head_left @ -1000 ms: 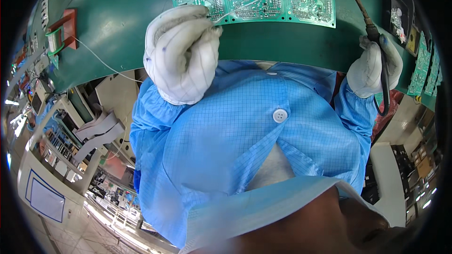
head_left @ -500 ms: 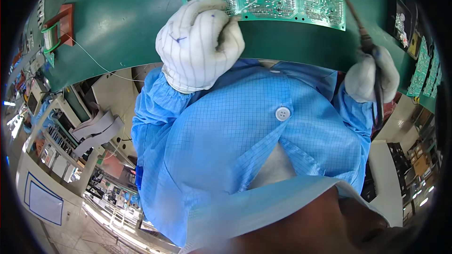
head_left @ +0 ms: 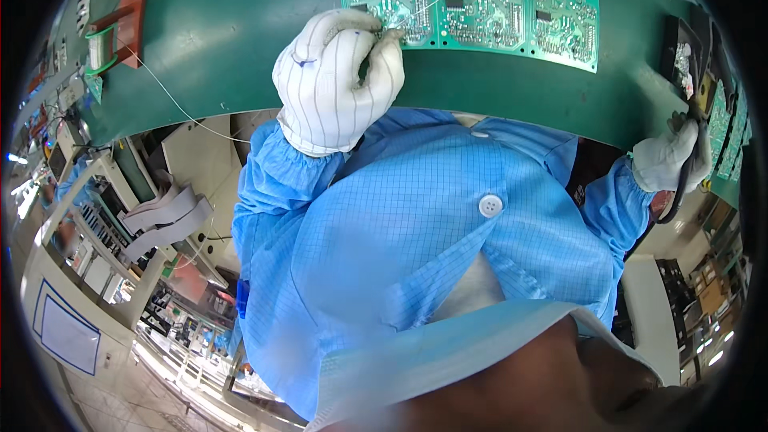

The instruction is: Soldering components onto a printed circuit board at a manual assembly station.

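My left hand [head_left: 340, 84], in a white striped glove, pinches a thin solder wire [head_left: 422, 10] between thumb and forefinger. The wire's free end sticks out over the green circuit board panel [head_left: 480, 36]. Those fingertips are at the panel's near left edge. My right hand [head_left: 672, 156], also gloved, is closed around a soldering iron, whose dark cable [head_left: 680, 194] hangs below the hand. The hand is beside a black box-shaped holder [head_left: 682, 56] with pale material inside. The iron's tip is hidden among the dark things there.
A red-brown stand holds a solder spool [head_left: 100, 50] at the left of the green table [head_left: 208, 40], and a pale wire trails from it over the front edge. More circuit boards [head_left: 726, 132] stand at the far right. Grey ribbon-like strips [head_left: 172, 220] are at the lower left.
My right hand has moved right with the soldering iron, from beside the panel to the black holder. My left hand stays by the panel with the wire. The whole view has shifted slightly.
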